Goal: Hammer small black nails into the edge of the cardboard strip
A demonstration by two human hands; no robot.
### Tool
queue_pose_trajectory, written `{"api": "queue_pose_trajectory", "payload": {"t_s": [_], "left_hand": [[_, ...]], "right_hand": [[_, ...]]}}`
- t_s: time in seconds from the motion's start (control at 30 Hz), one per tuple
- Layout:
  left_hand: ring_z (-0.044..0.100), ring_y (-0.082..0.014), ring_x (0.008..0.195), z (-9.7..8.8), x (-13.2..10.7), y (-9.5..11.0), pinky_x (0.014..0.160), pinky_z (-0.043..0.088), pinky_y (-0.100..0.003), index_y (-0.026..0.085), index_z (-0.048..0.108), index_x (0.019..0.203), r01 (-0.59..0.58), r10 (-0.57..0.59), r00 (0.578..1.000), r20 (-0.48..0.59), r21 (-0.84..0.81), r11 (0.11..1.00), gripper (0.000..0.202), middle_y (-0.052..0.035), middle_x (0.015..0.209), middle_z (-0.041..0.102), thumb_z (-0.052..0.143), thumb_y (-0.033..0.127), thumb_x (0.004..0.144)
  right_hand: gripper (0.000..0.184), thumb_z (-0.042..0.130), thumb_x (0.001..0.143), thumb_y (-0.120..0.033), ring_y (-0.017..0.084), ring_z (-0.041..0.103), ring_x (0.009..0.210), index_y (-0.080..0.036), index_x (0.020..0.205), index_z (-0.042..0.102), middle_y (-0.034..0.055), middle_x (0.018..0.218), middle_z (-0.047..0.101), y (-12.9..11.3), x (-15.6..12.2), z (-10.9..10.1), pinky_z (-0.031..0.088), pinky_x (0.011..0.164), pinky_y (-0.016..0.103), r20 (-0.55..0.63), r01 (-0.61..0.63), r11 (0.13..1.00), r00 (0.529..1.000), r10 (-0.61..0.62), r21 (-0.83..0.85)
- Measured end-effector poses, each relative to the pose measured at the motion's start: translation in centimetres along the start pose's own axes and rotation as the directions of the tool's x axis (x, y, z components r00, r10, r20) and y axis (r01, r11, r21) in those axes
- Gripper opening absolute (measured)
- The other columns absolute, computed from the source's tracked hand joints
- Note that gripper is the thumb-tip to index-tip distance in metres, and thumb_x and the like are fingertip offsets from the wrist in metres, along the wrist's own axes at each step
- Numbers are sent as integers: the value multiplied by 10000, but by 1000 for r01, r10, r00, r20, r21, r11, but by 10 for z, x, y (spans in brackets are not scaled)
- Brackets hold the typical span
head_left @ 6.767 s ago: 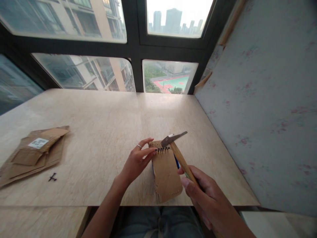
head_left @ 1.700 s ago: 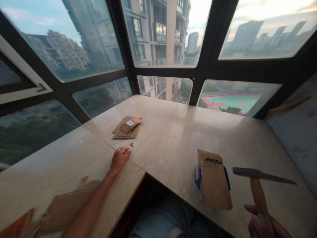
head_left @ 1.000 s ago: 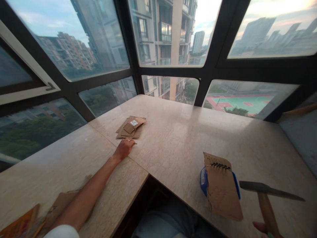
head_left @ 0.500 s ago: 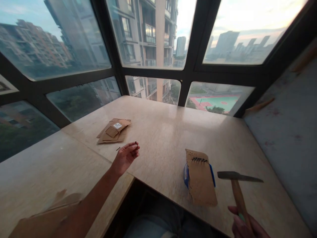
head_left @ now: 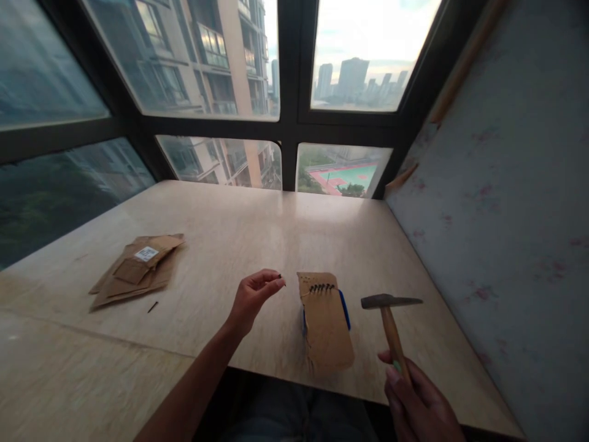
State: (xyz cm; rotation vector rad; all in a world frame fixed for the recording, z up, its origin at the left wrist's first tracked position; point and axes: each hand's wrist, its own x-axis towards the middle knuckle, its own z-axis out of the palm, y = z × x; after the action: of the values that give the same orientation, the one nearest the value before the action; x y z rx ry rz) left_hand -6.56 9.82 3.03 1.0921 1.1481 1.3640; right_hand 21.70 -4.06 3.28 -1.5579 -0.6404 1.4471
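Observation:
My left hand (head_left: 252, 301) is closed in a pinch above the table, left of the cardboard, with a small dark nail (head_left: 280, 276) mostly hidden between thumb and fingertips. A piece of brown cardboard (head_left: 327, 331) lies over a blue-sided object (head_left: 345, 310) that is largely covered. Several dark nails (head_left: 321, 288) stand in a row near the cardboard's far end, with small holes beyond them. To the right, my right hand (head_left: 414, 393) is wrapped round the wooden handle of a hammer (head_left: 391, 301), its metal head raised beside the cardboard.
A stack of flat brown cardboard pieces (head_left: 142, 270) with a white label lies at the left. One loose dark nail (head_left: 153, 307) is near it on the pale stone-look tabletop (head_left: 221, 227). Windows border the far side, and a papered wall (head_left: 497, 245) closes off the right.
The view has turned right. My left hand has moved right with the nail, closer to the cardboard. The hammer stays in my right hand, now nearer the cardboard.

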Motion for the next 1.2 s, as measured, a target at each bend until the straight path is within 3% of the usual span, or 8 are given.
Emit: {"api": "queue_pose_trajectory", "payload": {"t_s": [0.13, 0.23, 0.6, 1.0, 1.2], "left_hand": [[667, -203, 934, 15, 9, -7, 810, 542, -343, 201, 765, 766, -185, 158, 981, 115, 287, 940, 175, -85, 989, 712, 764, 376, 776], [659, -224, 1017, 21, 12, -11, 937, 518, -422, 215, 768, 809, -287, 231, 955, 186, 377, 881, 151, -96, 1053, 710, 732, 361, 815], [610, -239, 1104, 27, 13, -24, 954, 514, -450, 229, 743, 908, -458, 333, 884, 328, 466, 757, 117, -98, 1139, 695, 630, 253, 913], [608, -227, 1059, 31, 10, -24, 919, 510, -432, 219, 711, 936, -572, 429, 819, 380, 486, 661, 116, -89, 1094, 703, 597, 194, 934], [608, -214, 1042, 32, 9, -25, 895, 516, -403, 210, 699, 940, -591, 456, 806, 377, 483, 646, 117, -82, 1074, 700, 590, 167, 935]], "right_hand": [[640, 733, 722, -684, 19, 253, 261, -225, 1134, 559, -124, 460, 443, 1, 4, 2, 225, 251, 113, 23, 13, 1000, 1000, -13, 8], [631, 748, 728, -661, 5, 257, 262, -219, 1127, 542, -127, 481, 458, -1, 5, 7, 247, 253, 98, 8, 16, 999, 1000, -16, 28], [619, 703, 792, -642, 19, 315, 228, -202, 1187, 519, -123, 471, 485, 0, 13, 12, 271, 241, 98, 11, 16, 1000, 1000, -16, 14], [657, 718, 780, -632, 8, 306, 226, -211, 1230, 489, -121, 535, 511, 0, 11, 13, 268, 228, 96, -9, 29, 999, 1000, -29, 34], [651, 724, 770, -631, 3, 298, 222, -209, 1216, 506, -120, 539, 511, -4, 8, 16, 261, 232, 95, -17, 28, 999, 999, -28, 29]]}}
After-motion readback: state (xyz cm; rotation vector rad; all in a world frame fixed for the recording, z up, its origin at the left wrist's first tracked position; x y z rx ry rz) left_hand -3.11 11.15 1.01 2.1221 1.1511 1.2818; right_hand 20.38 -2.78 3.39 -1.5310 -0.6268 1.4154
